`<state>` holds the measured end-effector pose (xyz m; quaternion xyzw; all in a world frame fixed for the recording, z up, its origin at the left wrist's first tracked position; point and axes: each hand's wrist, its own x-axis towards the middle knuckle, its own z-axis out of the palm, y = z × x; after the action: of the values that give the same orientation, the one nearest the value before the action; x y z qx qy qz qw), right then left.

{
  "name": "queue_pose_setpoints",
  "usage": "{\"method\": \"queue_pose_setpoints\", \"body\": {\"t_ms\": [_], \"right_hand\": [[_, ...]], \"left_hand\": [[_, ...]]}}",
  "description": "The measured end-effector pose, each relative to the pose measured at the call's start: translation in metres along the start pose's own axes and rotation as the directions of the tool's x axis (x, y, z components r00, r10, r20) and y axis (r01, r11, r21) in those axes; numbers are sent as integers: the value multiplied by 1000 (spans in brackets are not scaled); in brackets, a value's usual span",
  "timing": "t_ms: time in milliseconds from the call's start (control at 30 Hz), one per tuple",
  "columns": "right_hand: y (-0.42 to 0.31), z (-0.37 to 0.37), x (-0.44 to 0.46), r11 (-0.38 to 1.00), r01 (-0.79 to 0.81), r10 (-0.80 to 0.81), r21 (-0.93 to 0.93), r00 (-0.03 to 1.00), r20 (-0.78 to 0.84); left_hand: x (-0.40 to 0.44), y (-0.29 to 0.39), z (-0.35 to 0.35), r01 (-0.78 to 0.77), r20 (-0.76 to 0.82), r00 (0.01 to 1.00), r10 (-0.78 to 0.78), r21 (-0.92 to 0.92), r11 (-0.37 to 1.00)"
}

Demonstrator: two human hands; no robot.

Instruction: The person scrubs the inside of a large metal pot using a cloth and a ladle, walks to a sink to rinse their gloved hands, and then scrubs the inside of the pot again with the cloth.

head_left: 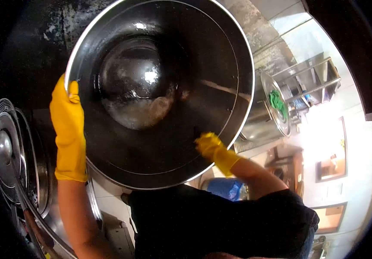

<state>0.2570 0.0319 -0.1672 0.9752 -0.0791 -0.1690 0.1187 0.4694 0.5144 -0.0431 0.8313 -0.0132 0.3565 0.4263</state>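
Observation:
A large, deep dark wok (pixel 160 149) with a pale metal rim fills the upper middle of the view, its open side facing me. Its rounded bottom looks wet and shiny, with a cloudy patch low in it. My left hand (pixel 68 123), in a yellow rubber glove, is closed over the rim at the left, thumb on the inner side. In a matching glove, my right hand (pixel 209 144) is inside the lower right wall, fingers curled against the surface. Something small and dark shows at those fingertips, too unclear to name.
Metal strainers and lids (pixel 5 151) stand stacked at the left. On the right is a large steel pot (pixel 261 123) with a green cloth (pixel 277 103) above it, near a metal rack (pixel 309 82). A blue plastic bag (pixel 225 188) lies below the wok's right side.

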Motion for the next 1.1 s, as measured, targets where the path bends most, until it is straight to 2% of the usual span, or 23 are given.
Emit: {"method": "queue_pose_setpoints", "body": {"t_ms": [33,67,133,200,267,367,400,433,467,500,533,567,600,667,767,867,967,1033,1067,1100], "right_hand": [[-18,10,-10,997,45,-46,69,999,15],[-22,9,-13,991,86,-90,99,995,32],[2,-21,-7,988,145,-147,44,988,53],[47,-69,21,981,158,-158,-112,987,8],[92,-133,68,943,151,-202,-296,968,-150],[94,-264,150,810,174,-431,-559,824,-368],[81,-304,180,722,216,-525,-657,790,-318],[65,-346,210,620,246,-612,-745,746,-263],[52,-370,254,676,418,-694,-607,639,-332],[2,-403,263,559,426,-784,-711,549,-288],[-51,-427,264,659,580,-735,-479,630,-249],[-105,-451,265,734,648,-679,-200,704,-208],[-138,-454,266,747,655,-664,-119,723,-191],[-144,-428,273,725,644,-688,-244,688,-230],[-75,-396,267,759,553,-649,-345,687,-326],[17,-346,250,850,381,-515,-364,746,-422],[91,-270,223,940,198,-316,-276,812,-490],[111,-204,203,980,96,-174,-175,840,-513],[109,-165,191,987,62,-132,-150,841,-524],[102,-139,176,990,38,-101,-137,869,-484]], "left_hand": [[1,9,-8,48,38,998,-48,0,999],[2,9,-9,15,33,999,-16,31,999],[2,10,-11,-32,9,999,31,74,997],[2,7,-11,-70,1,998,70,59,996],[2,7,-11,-84,-15,996,84,41,996],[1,8,-14,21,58,998,-20,-26,999],[1,9,-15,66,100,993,-60,-58,996],[1,10,-14,9,72,997,-10,9,1000],[0,7,-12,-10,35,999,11,-8,1000],[-2,3,-8,-32,1,999,32,-26,999],[-3,1,-4,-54,-34,998,53,-42,998],[-3,2,-6,-91,-39,995,92,24,996],[-4,2,-7,-74,-32,997,75,35,997],[-5,1,-11,-44,-9,999,45,59,997],[-4,3,-9,-28,18,999,27,68,997],[-5,-4,-9,10,37,999,-12,60,998],[-7,-9,-2,-2,55,998,-1,70,998],[-10,-6,-6,12,50,999,-16,76,997],[-8,-6,-6,-50,48,998,44,139,989],[-8,-2,-10,-52,69,997,41,168,984]]}}
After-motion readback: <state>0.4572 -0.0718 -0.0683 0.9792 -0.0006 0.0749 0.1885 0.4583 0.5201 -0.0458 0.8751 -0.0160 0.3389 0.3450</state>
